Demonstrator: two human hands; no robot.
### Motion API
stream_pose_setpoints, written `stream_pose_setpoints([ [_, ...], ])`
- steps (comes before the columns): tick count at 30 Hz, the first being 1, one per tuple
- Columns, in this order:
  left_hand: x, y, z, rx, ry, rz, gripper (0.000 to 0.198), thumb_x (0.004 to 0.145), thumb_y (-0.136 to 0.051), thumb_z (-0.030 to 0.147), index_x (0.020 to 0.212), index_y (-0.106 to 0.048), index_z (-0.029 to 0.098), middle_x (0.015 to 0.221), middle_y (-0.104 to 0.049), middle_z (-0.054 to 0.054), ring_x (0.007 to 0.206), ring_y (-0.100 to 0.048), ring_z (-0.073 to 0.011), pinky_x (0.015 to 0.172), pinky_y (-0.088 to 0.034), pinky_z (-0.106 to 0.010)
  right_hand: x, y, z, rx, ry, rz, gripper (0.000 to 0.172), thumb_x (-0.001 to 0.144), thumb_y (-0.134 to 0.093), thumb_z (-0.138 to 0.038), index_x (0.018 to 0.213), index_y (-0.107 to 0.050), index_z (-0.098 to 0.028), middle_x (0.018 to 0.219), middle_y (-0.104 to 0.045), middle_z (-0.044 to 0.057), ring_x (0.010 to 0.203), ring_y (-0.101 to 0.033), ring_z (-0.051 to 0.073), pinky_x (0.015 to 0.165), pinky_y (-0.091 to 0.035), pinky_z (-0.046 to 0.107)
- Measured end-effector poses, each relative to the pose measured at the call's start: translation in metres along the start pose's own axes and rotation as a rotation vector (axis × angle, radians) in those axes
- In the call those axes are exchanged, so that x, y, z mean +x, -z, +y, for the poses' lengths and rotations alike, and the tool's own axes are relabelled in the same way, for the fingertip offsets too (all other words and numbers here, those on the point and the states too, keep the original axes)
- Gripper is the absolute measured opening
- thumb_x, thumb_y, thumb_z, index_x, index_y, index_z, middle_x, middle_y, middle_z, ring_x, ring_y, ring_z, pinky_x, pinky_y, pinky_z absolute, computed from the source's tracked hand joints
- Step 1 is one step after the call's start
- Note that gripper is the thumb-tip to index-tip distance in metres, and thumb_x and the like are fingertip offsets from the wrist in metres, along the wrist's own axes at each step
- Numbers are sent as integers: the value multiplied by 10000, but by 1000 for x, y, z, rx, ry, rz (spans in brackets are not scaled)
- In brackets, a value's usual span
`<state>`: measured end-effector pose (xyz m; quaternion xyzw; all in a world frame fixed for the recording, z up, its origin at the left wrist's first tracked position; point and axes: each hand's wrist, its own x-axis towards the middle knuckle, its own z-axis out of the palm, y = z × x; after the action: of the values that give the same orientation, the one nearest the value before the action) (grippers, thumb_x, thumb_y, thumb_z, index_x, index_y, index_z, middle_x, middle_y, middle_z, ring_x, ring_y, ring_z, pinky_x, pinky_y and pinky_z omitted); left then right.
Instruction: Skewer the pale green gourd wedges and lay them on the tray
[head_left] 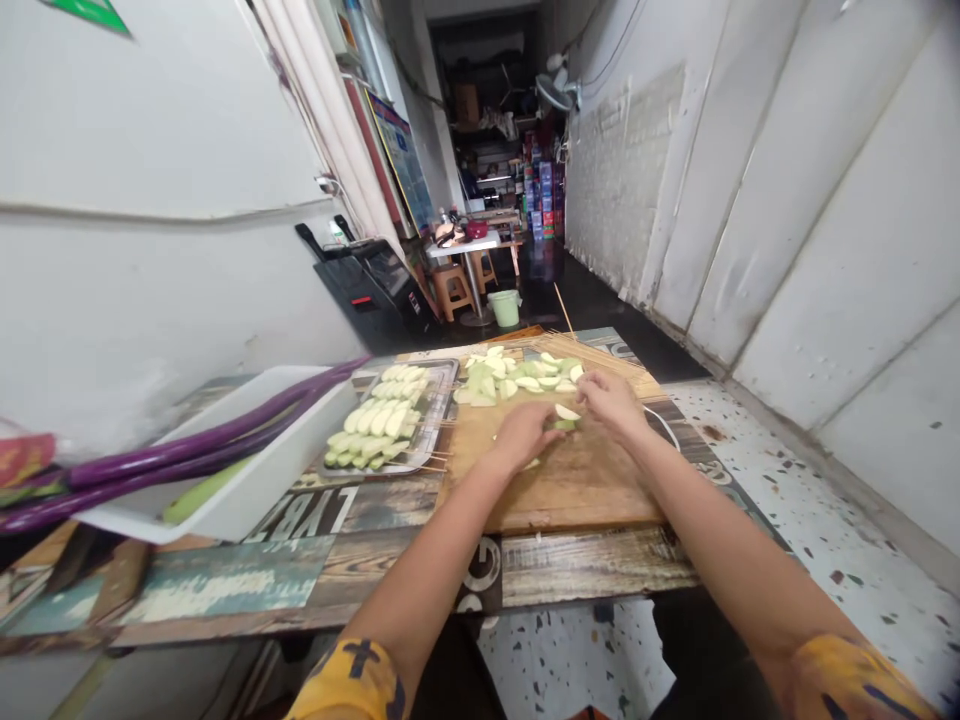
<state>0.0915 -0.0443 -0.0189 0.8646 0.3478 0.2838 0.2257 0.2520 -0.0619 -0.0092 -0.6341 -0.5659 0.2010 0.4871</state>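
Counter: broad, patterned (225, 585); near edge runs just below our forearms, so whatever we nudge off the board toward us could end on the floor.
Cutting board: wooden (585, 490), toward the counter's right end, close to its near edge; a hard push might make it slide.
White tub: left end of the counter (277, 485); long purple eggplants (150, 462) lie across its wall and jut past it. A knock could roll them out.
Tray: metal (442, 400), between tub and board. Skewered slices (382, 418) in rows, stick ends poking toward the board; our left forearm could snag them and drag a row.
Left hand: fingers curled (529, 430), seemingly pinching pale slices (566, 412) over the board.
Right hand: fingertips drawn together just beside (609, 398); we cannot tell whether they grip a stick. If so, a slip could prick the left fingers or split a slice.
Loose slices: heaped on the board's far side (484, 378); a careless knuckle might scatter them.
Bamboo sticks: far right corner (611, 358), thin, easily spilled by a bump.
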Motion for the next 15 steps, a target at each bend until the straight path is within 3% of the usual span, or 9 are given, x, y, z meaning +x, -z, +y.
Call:
stream_pose_setpoints([
  [2, 0, 2, -5, -123, 38, 69, 175, 673, -638, 324, 717, -566, 170, 709, -589, -19, 685, -539, -145, 689, -415, -267, -9, 0, -9, 92, 32, -53, 323, 841, -354, -364, 1001, -560, -172, 561, -525, -21, 492, -467, 114, 482, -377, 219],
  [4, 0, 5, -12, -376, 150, 210, 201, 690, -621, 324, 787, -554, 161, 739, -603, -18, 664, -565, -131, 648, -437, -258, -20, 0, -17, 168, 117, -197, 374, 862, -335, -385, 1111, -519, -175, 592, -510, -23, 534, -477, 117, 522, -389, 226],
  [7, 1, 13, -19, -817, 361, 465, 233, 701, -613, 279, 879, -548, 143, 691, -610, -8, 593, -589, -109, 582, -458, -227, -37, -6, -28, 176, 225, -417, 328, 874, -341, -338, 1057, -552, -167, 649, -534, -5, 570, -490, 116, 571, -402, 238],
  [9, 2, 19, -20, -1045, 447, 569, 212, 704, -612, 213, 894, -564, 132, 661, -610, -3, 581, -598, -93, 577, -466, -202, -47, -13, -34, 160, 240, -478, 301, 879, -330, -288, 1021, -563, -163, 618, -527, -11, 560, -491, 115, 580, -405, 242],
  [13, 3, 28, -17, -1358, 517, 575, 160, 703, -592, 76, 860, -585, 107, 794, -656, -55, 704, -639, -110, 672, -505, -204, -57, -25, -35, 132, 193, -512, 235, 847, -378, -217, 965, -574, -162, 541, -492, -37, 493, -480, 96, 516, -392, 217],
  [15, 4, 28, -15, -1450, 542, 596, 130, 719, -568, 49, 837, -585, 99, 839, -660, -72, 754, -645, -121, 707, -513, -206, -57, -29, -30, 133, 80, -536, 227, 819, -418, -206, 995, -554, -161, 508, -473, -56, 406, -446, 81, 425, -358, 198],
])
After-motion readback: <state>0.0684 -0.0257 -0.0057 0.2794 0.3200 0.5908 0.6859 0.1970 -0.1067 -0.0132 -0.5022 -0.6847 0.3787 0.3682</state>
